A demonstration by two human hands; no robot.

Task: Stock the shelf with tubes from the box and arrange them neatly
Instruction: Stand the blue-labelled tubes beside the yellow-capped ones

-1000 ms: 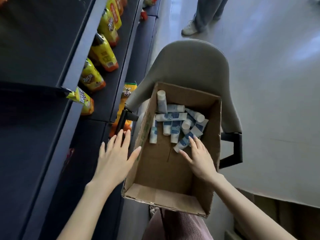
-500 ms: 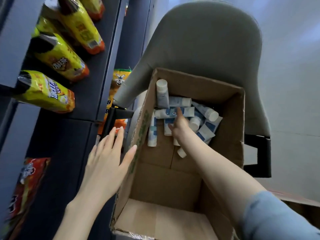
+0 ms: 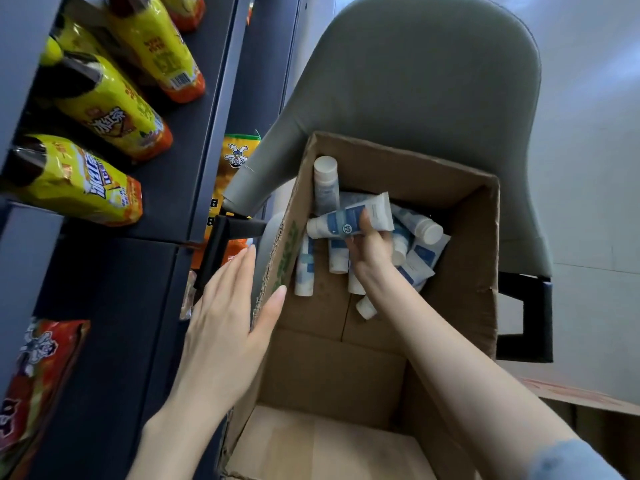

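Lifted off the heap (image 3: 420, 227) at the far end of the box (image 3: 467, 220) since half a second ago: one tube (image 3: 349, 218). Left of the box, the shelf (image 3: 166, 209). On the box's left wall, left hand (image 3: 225, 327) flat, fingers straight and together. Inside the box, right hand (image 3: 370, 251) pinching the tube, long axis crosswise, cap toward the shelf; likely a leftward carry next.

We see a dark blue metal shelf (image 3: 183, 181) carrying yellow-and-orange snack bags (image 3: 83, 183) lying in a row, with a red snack bag (image 3: 38, 372) on the tier below. Beside it, a grey padded chair (image 3: 415, 84) bears an open brown cardboard box (image 3: 464, 244).
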